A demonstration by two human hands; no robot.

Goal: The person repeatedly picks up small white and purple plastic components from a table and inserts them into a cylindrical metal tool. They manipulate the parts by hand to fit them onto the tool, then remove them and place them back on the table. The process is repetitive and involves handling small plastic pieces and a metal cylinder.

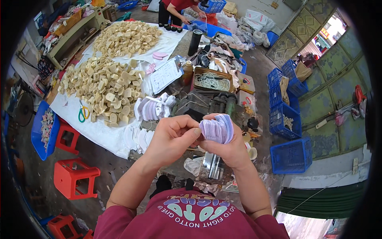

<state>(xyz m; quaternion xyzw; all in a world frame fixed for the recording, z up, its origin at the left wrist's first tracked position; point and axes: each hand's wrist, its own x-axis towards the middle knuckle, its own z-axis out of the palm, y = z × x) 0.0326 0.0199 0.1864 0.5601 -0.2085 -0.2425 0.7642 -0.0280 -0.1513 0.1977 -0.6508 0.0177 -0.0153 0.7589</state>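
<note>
My right hand is wrapped round a stack of thin, curved lilac-and-white pieces, layered edge on. Against the stack's left side, my left hand is closed in a pinch at thumb and forefinger. What lies in that pinch, if anything, is too small to make out. Beyond my left hand sits a similar striped bundle on the white sheet. Loose white curved pieces lie nearer, by my left forearm. A dark metal block stands just past both hands.
Two heaps of beige moulded pieces cover the sheet, with green-handled scissors beside them. A tray of pale cord and a black flask stand farther back. Red stools are left, blue crates right. Another person works at the back.
</note>
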